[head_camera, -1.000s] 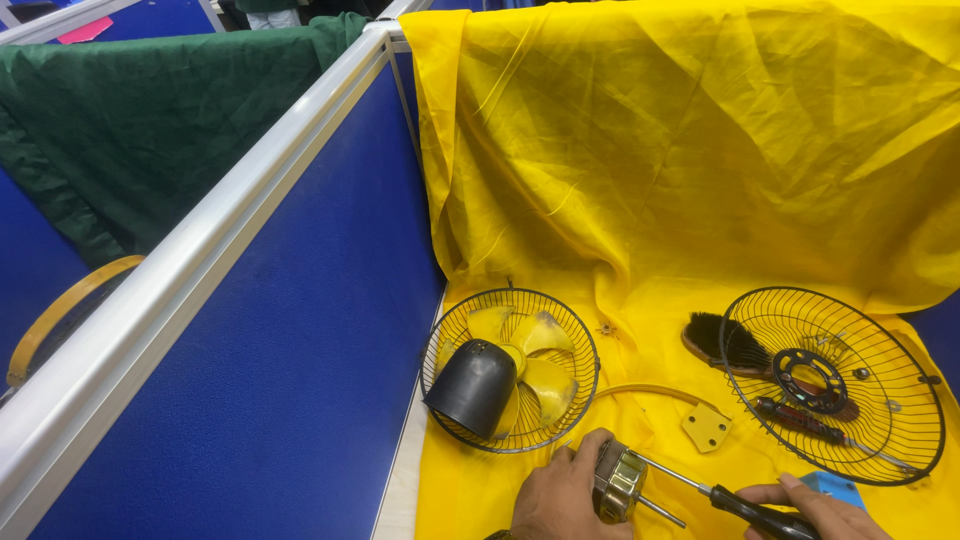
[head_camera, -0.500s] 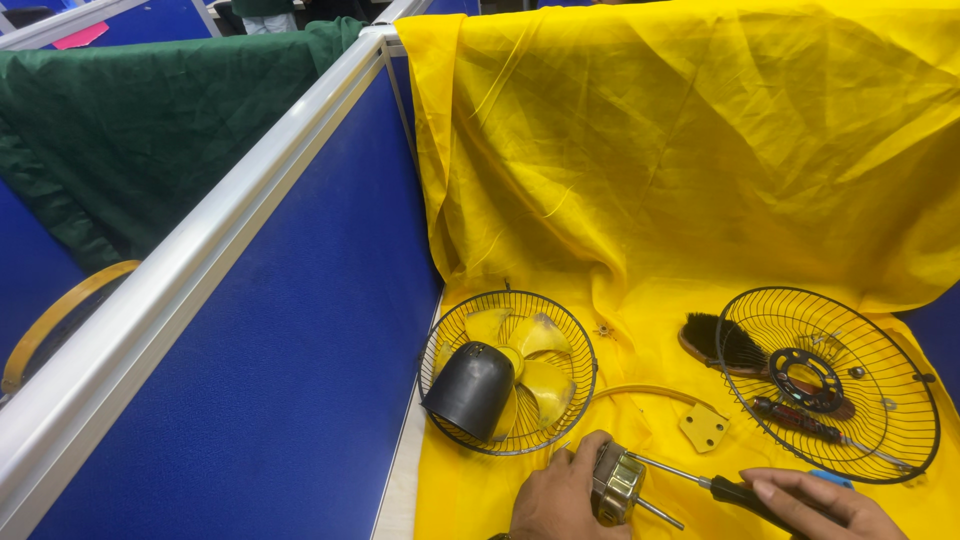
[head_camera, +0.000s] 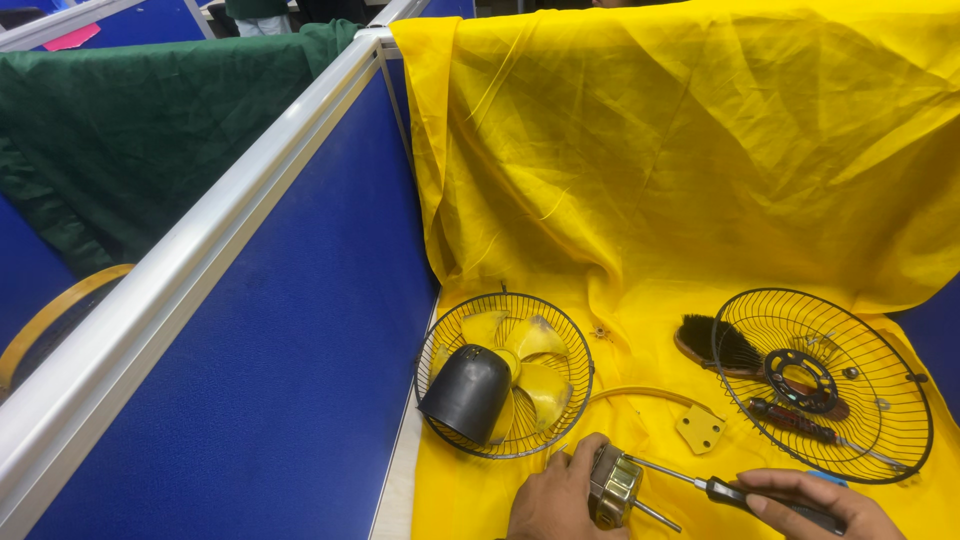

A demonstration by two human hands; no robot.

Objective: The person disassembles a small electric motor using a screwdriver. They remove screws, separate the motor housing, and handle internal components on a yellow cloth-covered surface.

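Two hands at six o'clock: left hand [head_camera: 553,498] gripping motor [head_camera: 613,486], right hand [head_camera: 815,503] closed on screwdriver [head_camera: 735,490], tip at motor. Grilles [head_camera: 505,375] at twelve and two o'clock.

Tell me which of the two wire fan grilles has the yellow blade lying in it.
The left grille, nearest the blue partition. It holds the yellow blade and a black cover. The right grille holds a brush and a dark-handled tool instead.
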